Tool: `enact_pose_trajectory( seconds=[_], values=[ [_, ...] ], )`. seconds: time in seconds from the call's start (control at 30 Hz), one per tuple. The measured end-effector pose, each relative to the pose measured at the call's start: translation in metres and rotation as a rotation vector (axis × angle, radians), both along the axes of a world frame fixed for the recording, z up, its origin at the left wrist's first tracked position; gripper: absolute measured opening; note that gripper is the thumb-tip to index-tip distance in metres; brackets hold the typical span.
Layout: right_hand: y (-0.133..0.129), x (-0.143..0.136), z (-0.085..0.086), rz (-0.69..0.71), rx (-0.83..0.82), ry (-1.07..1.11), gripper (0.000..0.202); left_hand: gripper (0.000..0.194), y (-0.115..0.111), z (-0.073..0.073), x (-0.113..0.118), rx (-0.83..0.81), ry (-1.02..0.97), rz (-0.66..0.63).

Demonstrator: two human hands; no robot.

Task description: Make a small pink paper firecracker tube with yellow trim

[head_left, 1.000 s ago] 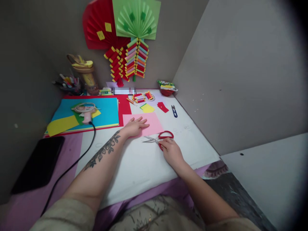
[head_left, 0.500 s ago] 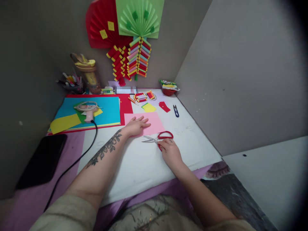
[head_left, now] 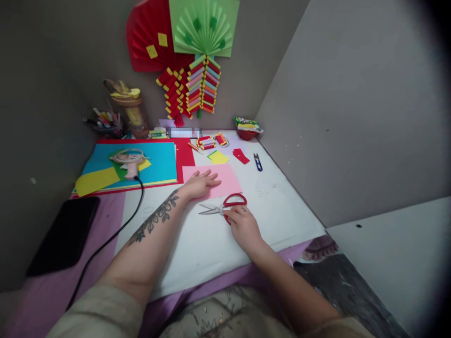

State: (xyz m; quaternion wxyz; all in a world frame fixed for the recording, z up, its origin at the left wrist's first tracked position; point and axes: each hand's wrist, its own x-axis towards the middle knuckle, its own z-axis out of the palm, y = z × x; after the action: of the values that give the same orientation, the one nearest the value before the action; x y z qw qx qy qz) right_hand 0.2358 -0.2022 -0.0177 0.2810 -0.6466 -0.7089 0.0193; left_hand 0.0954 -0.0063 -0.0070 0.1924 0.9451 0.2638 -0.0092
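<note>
Craft wkspc w/ ppr fans [head_left: 206, 37]

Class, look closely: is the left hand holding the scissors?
No, the right hand holds the red-handled scissors, while the left hand lies spread on the pink paper.

scissors [head_left: 221, 210] in right hand [head_left: 244, 227] near pink paper [head_left: 228, 180]

A red pleated-paper fan [head_left: 148, 28] and a light-green pleated-paper fan [head_left: 206, 35] hang on the grey wall [head_left: 268, 42] facing me. Below, at right, a small red bowl [head_left: 247, 135] bears a green packet [head_left: 245, 124].
</note>
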Motion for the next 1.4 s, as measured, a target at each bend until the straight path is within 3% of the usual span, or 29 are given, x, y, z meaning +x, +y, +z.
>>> enact_pose_trajectory(
  seconds=[0.23,0.57,1.07,1.4],
  values=[
    [-0.006,0.016,0.008,-0.087,0.007,-0.011,0.031,0.052,0.001,0.001,-0.002,-0.061,-0.052,0.007],
    [0.001,0.011,0.006,-0.096,-0.039,-0.014,0.032,0.047,-0.004,0.012,-0.004,-0.082,-0.034,0.011],
    [0.004,0.009,0.006,-0.108,-0.053,-0.02,0.03,0.043,-0.001,0.009,-0.005,-0.094,-0.051,0.004],
    [0.013,-0.003,0.003,-0.092,-0.018,-0.022,0.032,0.042,0.003,0.005,-0.01,-0.012,-0.012,0.045]
  ],
)
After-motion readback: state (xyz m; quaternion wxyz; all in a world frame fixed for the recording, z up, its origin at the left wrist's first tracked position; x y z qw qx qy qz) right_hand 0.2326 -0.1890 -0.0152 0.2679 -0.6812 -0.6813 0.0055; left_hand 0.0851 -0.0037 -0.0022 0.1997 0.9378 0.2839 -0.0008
